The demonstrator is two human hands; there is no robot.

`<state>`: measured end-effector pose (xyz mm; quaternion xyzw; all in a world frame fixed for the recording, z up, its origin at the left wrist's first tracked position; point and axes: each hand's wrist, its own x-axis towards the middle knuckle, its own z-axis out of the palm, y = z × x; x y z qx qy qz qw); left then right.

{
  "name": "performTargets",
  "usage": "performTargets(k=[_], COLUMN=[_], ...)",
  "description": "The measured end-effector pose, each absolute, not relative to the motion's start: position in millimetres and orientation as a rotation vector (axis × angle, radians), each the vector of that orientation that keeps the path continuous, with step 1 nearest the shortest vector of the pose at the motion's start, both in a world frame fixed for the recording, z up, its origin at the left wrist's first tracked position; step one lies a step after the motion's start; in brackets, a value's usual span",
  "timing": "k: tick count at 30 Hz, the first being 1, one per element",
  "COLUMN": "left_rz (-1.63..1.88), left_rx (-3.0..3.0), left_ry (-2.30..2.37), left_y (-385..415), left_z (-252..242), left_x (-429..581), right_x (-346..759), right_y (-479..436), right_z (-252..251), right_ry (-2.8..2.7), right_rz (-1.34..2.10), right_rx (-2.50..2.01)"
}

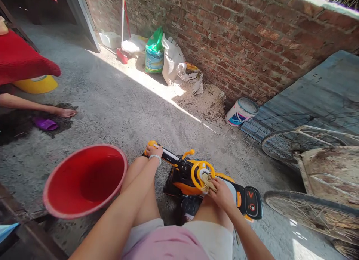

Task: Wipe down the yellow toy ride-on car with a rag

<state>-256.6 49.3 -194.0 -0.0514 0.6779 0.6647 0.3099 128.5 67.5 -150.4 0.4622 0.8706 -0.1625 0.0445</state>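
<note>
Down at the near end of the concrete floor sat a child's ride-on toy car, orange and black, right up against the person's bare legs! The left hand was curled closed over the yellow tip of the toy's black bar, a white beaded bracelet on the wrist. Over on the right, the right hand was closed around a crumpled tan rag, pressing it against the yellow steering wheel, hand and toy touching.

Just left of the legs stood a big red plastic basin, tilted on its side. Further left, a co-worker's bare arm stretched across the floor, its hand near a purple slipper on a dark wet patch. At the far end, a brick wall ran behind a green bag, a white sack, a pale heap of sawdust and a white paint bucket, while a dusty bicycle wheel leaned in on the right
</note>
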Motion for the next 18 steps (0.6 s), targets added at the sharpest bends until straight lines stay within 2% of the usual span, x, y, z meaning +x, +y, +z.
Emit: performTargets(k=[4, 7, 9, 12, 18], left_rz=[1.486, 1.099, 0.859, 0.683, 0.577], left_rx=[0.672, 1.398, 1.677, 1.777, 1.754], left_ry=[2.090, 1.912, 1.768, 1.726, 1.770], left_y=[34, 21, 17, 18, 25], left_z=[-179, -178, -182, -187, -182], left_x=[-228, -201, -187, -175, -173], right_x=[125, 89, 66, 45, 40], right_y=[98, 103, 103, 107, 131], right_z=[-162, -169, -169, -163, -148], right_ry=[2.771, 2.743, 2.647, 2.508, 2.334], right_rz=[-0.330, -0.269, -0.263, -0.267, -0.249], right_rx=[1.867, 1.707, 1.569, 1.510, 1.539])
